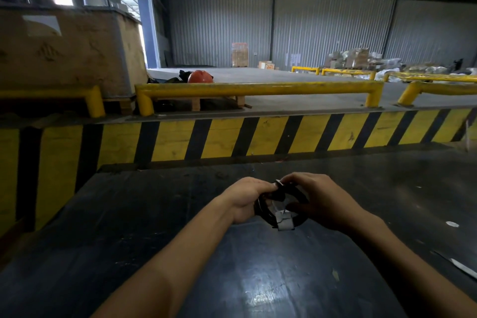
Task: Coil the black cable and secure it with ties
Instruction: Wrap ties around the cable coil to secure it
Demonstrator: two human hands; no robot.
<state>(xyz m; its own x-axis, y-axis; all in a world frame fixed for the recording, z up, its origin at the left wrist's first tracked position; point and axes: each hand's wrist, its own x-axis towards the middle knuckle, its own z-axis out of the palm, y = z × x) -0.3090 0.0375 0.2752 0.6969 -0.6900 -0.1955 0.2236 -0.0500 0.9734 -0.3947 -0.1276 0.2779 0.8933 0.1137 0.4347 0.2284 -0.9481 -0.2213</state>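
— At lower centre of the frame, the status?
— The left hand [245, 200] grips the coiled black cable [280, 208] by its left side. A pale tie [284, 222] wraps its lower arc. The right hand [322, 200] pinches the coil's top.

A warehouse: corrugated metal walls [333, 31], yellow guard rails [258, 88], hazard-striped dock edge [258, 137], stacked goods [240, 55].

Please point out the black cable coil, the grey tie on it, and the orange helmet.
black cable coil [300, 197]: head view, right arc of the loop between the hands.
grey tie [284, 223]: head view, middle of the wrap at the coil's near edge.
orange helmet [200, 76]: head view, its dome.
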